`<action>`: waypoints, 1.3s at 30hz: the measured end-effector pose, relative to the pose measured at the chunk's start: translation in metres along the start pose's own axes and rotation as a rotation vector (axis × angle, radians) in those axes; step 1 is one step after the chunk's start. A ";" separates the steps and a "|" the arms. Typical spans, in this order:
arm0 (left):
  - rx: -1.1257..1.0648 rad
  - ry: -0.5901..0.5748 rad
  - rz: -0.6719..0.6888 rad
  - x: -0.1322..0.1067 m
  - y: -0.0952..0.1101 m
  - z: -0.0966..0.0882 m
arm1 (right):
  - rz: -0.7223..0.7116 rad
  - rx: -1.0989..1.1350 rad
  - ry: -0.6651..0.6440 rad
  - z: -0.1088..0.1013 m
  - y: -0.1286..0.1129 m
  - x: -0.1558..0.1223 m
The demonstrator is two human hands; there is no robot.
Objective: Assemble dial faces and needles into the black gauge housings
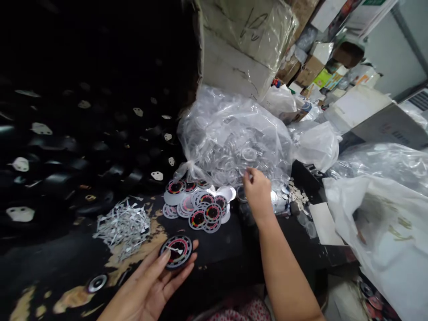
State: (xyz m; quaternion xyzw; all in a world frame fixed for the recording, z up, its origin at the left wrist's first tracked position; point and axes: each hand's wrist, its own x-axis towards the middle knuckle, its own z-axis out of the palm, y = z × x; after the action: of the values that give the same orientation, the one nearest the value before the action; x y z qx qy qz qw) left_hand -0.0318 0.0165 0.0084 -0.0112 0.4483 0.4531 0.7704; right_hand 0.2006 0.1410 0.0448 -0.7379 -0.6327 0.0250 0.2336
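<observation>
My left hand [149,285] grips a round black dial gauge [182,253] with its face up. A white pointer lies across the dial, and the thumb presses near the pointer's end. Farther forward, my right hand [259,191] reaches to the front of a clear plastic bag [214,107] full of transparent round covers [249,154]. Its fingers are drawn together, and whatever may be between them cannot be made out. Printed dial discs [212,213] lie in an overlapping pile between the hands. Left of them is a heap of silvery pointers [125,225].
A large open carton [234,67] of black parts with pale metal tabs stands at the left and back. A dark ring-shaped part [97,283] lies front left. Small metal pieces [297,196], a white card [326,225] and a white bag [377,232] are at the right.
</observation>
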 end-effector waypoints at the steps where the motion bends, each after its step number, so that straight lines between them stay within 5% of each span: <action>1: -0.017 0.004 -0.017 -0.001 0.001 0.003 | -0.032 0.030 0.041 -0.004 -0.004 -0.008; 6: -0.058 -0.031 -0.039 -0.003 0.009 0.021 | -0.576 0.247 -0.056 -0.011 -0.038 -0.080; 9: 0.003 -0.058 0.075 0.000 0.009 0.021 | -0.691 0.249 -0.146 -0.009 -0.051 -0.110; 12: 0.160 -0.078 0.220 0.001 0.004 0.015 | -0.649 0.378 -0.193 -0.011 -0.055 -0.112; 15: 0.283 -0.110 0.286 0.000 -0.002 0.010 | -0.427 0.535 -0.270 -0.013 -0.061 -0.100; 18: 0.476 -0.159 0.362 -0.001 -0.007 0.005 | -0.324 0.487 -0.340 -0.009 -0.072 -0.092; 29: 0.829 -0.214 0.535 -0.009 -0.009 -0.005 | -0.442 0.436 -0.257 -0.001 -0.078 -0.096; 35: 0.933 -0.070 0.652 -0.014 -0.003 -0.012 | -0.523 0.497 -0.143 0.017 -0.091 -0.100; 39: 0.811 0.011 0.588 -0.028 -0.001 -0.024 | -0.564 0.492 -0.248 0.025 -0.110 -0.108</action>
State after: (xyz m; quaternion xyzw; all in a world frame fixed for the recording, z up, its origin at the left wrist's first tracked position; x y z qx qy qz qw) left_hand -0.0533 -0.0136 0.0134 0.4136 0.5768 0.4400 0.5500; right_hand 0.0696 0.0570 0.0359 -0.4484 -0.8093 0.1996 0.3228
